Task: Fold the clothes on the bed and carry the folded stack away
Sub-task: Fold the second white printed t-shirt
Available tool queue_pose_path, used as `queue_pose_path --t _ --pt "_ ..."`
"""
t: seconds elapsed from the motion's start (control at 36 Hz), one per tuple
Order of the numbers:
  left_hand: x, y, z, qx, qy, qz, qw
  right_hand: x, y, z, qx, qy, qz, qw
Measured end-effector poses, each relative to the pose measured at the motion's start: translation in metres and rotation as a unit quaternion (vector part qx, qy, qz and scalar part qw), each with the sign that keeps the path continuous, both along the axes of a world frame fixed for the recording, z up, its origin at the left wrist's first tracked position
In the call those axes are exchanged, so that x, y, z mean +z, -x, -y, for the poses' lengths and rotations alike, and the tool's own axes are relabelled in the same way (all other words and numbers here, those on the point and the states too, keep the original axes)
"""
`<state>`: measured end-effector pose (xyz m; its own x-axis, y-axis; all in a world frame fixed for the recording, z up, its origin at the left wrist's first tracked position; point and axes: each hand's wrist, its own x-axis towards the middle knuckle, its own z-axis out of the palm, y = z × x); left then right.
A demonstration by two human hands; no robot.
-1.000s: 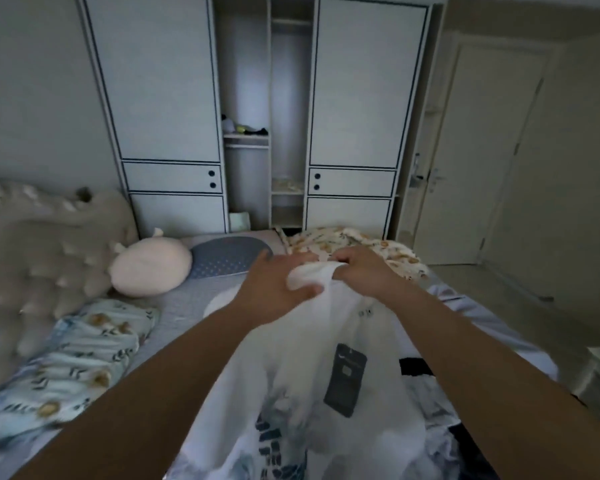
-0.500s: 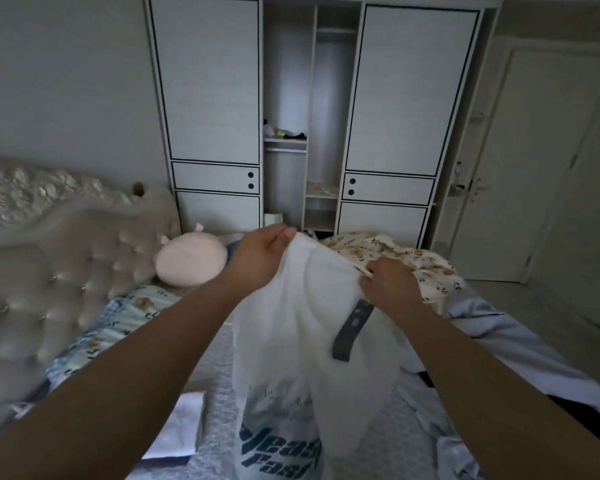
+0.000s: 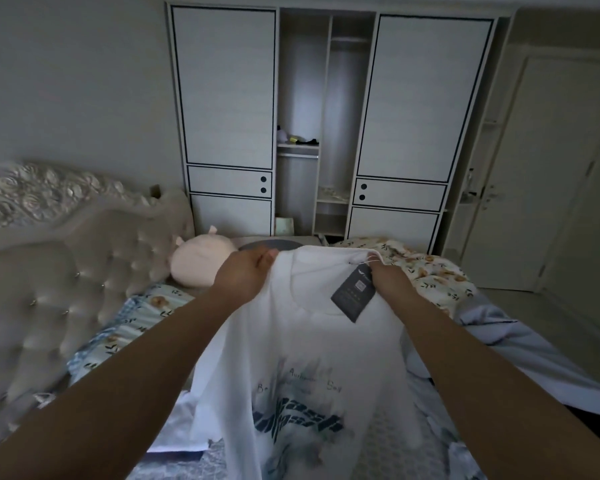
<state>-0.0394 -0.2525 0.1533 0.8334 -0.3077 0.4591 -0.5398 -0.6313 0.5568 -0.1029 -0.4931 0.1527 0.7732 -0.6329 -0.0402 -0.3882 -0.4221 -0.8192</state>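
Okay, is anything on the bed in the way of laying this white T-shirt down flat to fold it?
Yes. Both hands, left hand and right hand, hold the white T-shirt up by its shoulders; loose clothes lie on the bed beneath it.

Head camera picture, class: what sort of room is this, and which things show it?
A bedroom, most likely: a bed with a padded headboard, a tall wardrobe, and a T-shirt held up over the bed.

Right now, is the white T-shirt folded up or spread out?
Spread out. The left hand and right hand hold the white T-shirt up by its shoulders, so it hangs open, print showing.
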Motion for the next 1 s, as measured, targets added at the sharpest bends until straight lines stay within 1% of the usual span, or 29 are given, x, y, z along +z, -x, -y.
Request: queue_pose_path --t 0.06,0.08,0.14,0.19,0.22,0.28,0.39,0.44,0.56,0.58,0.61,0.67,0.72,0.78,0.89,0.94,1.0 --pt "-0.005 0.002 -0.001 -0.008 -0.018 -0.043 0.999 0.0 -0.003 -0.005 -0.021 -0.006 0.005 1.0" --pt "-0.006 0.004 -0.002 -0.006 -0.046 -0.052 0.998 0.0 -0.004 -0.007 -0.026 -0.003 0.007 1.0" --pt "-0.011 0.009 -0.002 0.019 -0.138 -0.021 0.99 0.0 -0.005 -0.01 -0.035 0.006 0.011 0.999" --pt "-0.017 0.012 -0.002 0.053 -0.197 0.044 0.978 -0.001 -0.003 -0.012 -0.034 0.01 0.006 0.999" --pt "-0.022 0.014 -0.002 0.068 -0.204 0.073 0.974 -0.002 -0.003 -0.013 -0.03 0.002 0.004 1.0" --pt "-0.03 0.015 -0.002 0.091 -0.196 0.096 0.972 -0.002 -0.002 -0.016 -0.024 -0.043 0.006 0.999" --pt "-0.038 0.015 -0.003 0.108 -0.168 0.079 0.977 -0.002 0.001 -0.026 -0.023 -0.196 0.01 0.98" --pt "-0.038 0.017 -0.001 0.087 -0.175 0.054 0.979 -0.002 0.004 -0.031 -0.018 -0.225 -0.016 0.974" --pt "-0.034 0.022 0.006 -0.009 -0.219 -0.01 0.976 -0.006 0.0 -0.037 -0.043 -0.262 -0.053 0.963" --pt "-0.034 0.024 0.007 -0.033 -0.219 -0.025 0.975 -0.008 -0.001 -0.038 -0.047 -0.241 -0.052 0.968" --pt "-0.033 0.026 0.008 -0.055 -0.215 -0.044 0.974 -0.011 -0.004 -0.038 -0.054 -0.191 -0.045 0.979" --pt "-0.032 0.028 0.01 -0.088 -0.205 -0.079 0.972 -0.018 -0.005 -0.036 -0.054 -0.048 -0.023 0.997" --pt "-0.031 0.029 0.011 -0.095 -0.196 -0.089 0.972 -0.026 -0.004 -0.032 -0.045 0.052 0.001 0.998" --pt "-0.029 0.027 0.01 -0.074 -0.183 -0.063 0.978 -0.033 -0.003 -0.027 -0.026 0.121 0.025 0.992" --pt "-0.024 0.015 -0.002 0.011 -0.161 0.003 0.987 -0.035 0.005 -0.013 0.041 0.238 0.01 0.97" --pt "-0.025 0.006 -0.009 0.047 -0.148 -0.003 0.988 -0.032 0.009 -0.004 0.07 0.277 0.002 0.958" --pt "-0.027 -0.001 -0.014 0.062 -0.127 -0.017 0.99 -0.029 0.01 0.0 0.085 0.329 -0.01 0.94"
